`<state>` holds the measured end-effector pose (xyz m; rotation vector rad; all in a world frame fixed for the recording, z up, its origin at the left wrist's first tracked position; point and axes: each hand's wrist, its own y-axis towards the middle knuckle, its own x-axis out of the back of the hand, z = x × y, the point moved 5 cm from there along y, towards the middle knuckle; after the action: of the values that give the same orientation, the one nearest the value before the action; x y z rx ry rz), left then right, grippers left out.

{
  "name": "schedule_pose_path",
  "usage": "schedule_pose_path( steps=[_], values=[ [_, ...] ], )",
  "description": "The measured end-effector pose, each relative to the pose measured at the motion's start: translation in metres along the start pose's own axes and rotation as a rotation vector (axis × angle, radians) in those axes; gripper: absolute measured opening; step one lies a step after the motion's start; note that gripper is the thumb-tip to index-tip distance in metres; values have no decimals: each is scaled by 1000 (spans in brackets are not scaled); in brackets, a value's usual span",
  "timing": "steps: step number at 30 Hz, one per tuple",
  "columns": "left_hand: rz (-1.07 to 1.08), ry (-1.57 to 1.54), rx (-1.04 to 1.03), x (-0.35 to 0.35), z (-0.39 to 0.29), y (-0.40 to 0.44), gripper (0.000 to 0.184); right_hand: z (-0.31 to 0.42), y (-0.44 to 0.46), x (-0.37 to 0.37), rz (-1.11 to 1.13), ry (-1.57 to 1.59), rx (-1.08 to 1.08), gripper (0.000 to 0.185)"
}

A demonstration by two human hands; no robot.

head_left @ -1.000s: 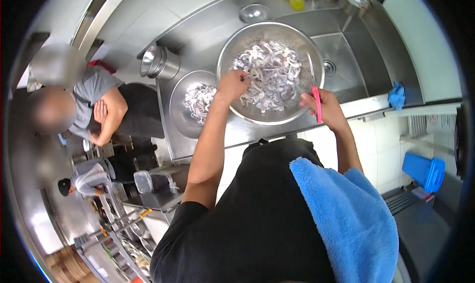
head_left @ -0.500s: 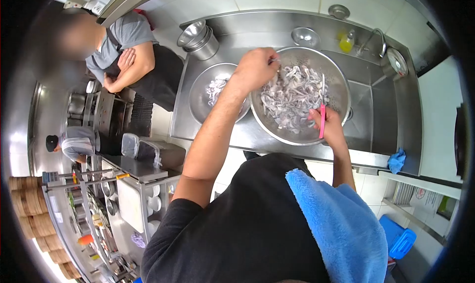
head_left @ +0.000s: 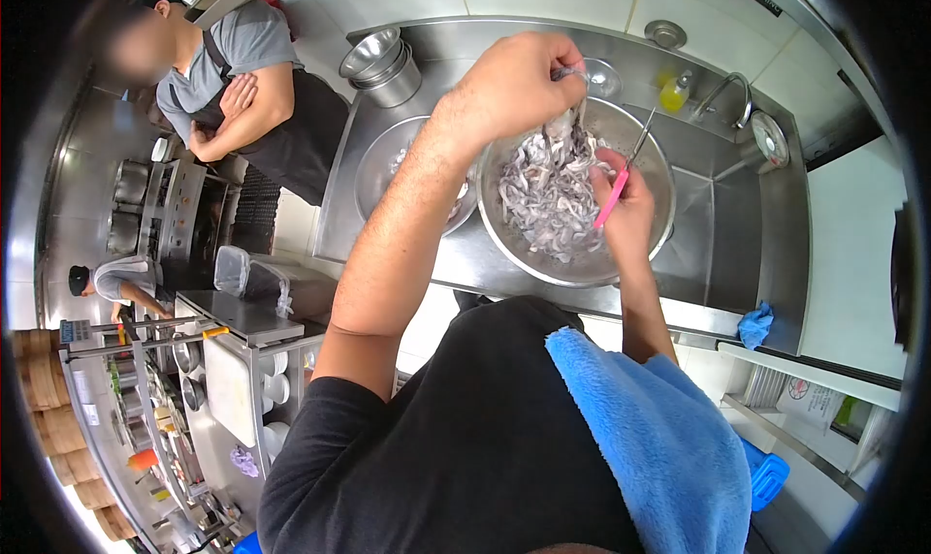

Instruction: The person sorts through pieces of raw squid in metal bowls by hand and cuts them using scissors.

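Raised over the large steel colander (head_left: 524, 260), my left hand (head_left: 538, 79) pinches a greyish strand of seafood, which looks like squid or octopus, hanging down to the pile. My right hand (head_left: 628, 200) holds pink-handled scissors (head_left: 613, 197) at the colander's right side, blades pointing up and away. Grey-white seafood pieces (head_left: 548, 195) fill the colander's middle. Left of it, a wide steel bowl (head_left: 373, 171) holds more pieces, mostly hidden behind my left forearm.
Stacked steel pots (head_left: 393, 79) stand behind the bowl. A small bowl (head_left: 603, 77), yellow soap bottle (head_left: 675, 92) and faucet (head_left: 742, 98) line the back. The sink basin (head_left: 689, 224) lies right, a blue cloth (head_left: 755, 325) on its edge. One person (head_left: 257, 98) stands left; another works farther off.
My left hand has risen from the pile, lifting the strand above the colander. My right hand has turned the scissors, tilting their blades to the right.
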<state>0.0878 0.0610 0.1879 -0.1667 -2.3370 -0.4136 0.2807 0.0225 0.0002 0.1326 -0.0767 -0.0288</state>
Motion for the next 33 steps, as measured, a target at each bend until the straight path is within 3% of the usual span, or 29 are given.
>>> schedule_pose_path(
  steps=[2, 6, 9, 13, 15, 18, 21, 22, 23, 24, 25, 26, 29, 33],
  values=[
    [6, -31, -17, -1, -2, -1, 25, 23, 6, -9, 19, 34, -24, 41],
    [27, -68, 42, 6, -9, 1, 30, 18, 29, -26, 100, 251, 64, 38],
    [-8, -105, 48, 6, 6, -2, 30, 16, 42, -27, 144, 108, 125, 35],
    [-78, 26, 85, -11, 63, -7, 28, 8, 52, -23, 137, -51, 70, 31],
    [13, 9, 232, -34, 100, -14, 35, 12, 54, -19, 157, -16, -12, 30],
    [65, 196, 237, -78, 135, -36, 46, 15, 54, -8, 156, -4, -50, 28],
    [-26, 64, 22, -91, 103, -53, 59, 22, 53, 5, 214, -167, -31, 24],
    [-157, -37, -122, -106, 105, -56, 61, 23, 54, 1, 279, -228, -1, 23],
    [-176, -101, -44, -123, 100, -60, 58, 2, 50, 1, 271, 5, -93, 19],
    [-222, -17, -145, -131, 87, -63, 49, -2, 49, 1, 314, -82, -75, 18],
    [-168, -160, -107, -121, 64, -73, 50, 9, 42, -5, 359, -147, -124, 20],
    [-135, -169, -122, -154, 87, -59, 51, 9, 36, -13, 358, -3, -86, 25],
    [-187, 116, -28, -153, 75, -68, 37, -25, 38, -7, 365, 40, -161, 21],
    [-206, 98, 0, -129, 66, -81, 30, 0, 17, -11, 368, 42, -206, 20]
  ],
)
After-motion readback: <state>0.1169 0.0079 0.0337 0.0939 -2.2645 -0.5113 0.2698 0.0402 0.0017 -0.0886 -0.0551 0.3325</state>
